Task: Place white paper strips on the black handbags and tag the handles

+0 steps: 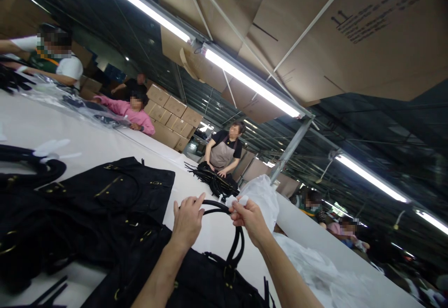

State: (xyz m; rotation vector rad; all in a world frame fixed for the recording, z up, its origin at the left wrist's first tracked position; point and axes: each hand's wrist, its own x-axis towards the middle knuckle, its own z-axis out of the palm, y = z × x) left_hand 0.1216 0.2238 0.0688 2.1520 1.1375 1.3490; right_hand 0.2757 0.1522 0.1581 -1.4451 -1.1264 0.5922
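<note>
Reaching forward with the left hand and right hand over a black handbag lying nearest on the white counter, toward the paired black handles that rise from its top. Bending at the right fingers, from a steep rise off the handbag into an arch running leftward, crosswise between the hands. Resting with the left fingers on the arch's far left stretch, thumb and forefinger to either side; cannot tell how tightly closed. Pinching white wrapping at the handles' bend with the right fingers, closed at the tips and so nearer to it than the left, across a bare stretch of handle. Flanked on the left by more black bags with brass-coloured fittings, and backed just past the right hand by crumpled translucent plastic. Faced, farther across, by a co-worker in a brown apron, hands on a bundle of black straps.
</note>
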